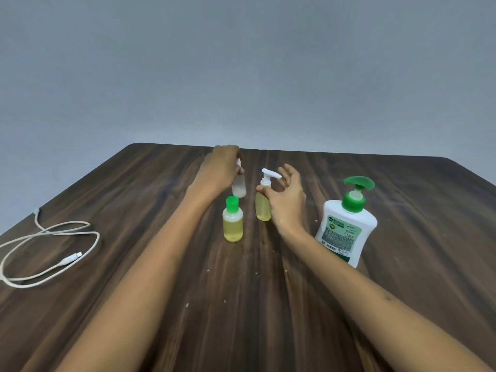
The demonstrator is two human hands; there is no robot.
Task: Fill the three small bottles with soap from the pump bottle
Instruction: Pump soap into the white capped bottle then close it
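Your left hand has its grip curled round the pale, seemingly unfilled small bottle near the far side of the bench. Your right hand pinches the neck of the white-pump small bottle, the other fingers spread. The green-capped small bottle stands just in front, between your forearms; a careless left wrist could topple it. The big pump bottle sits well apart on your right, so soap may drip during the reach. The cable lies far left.
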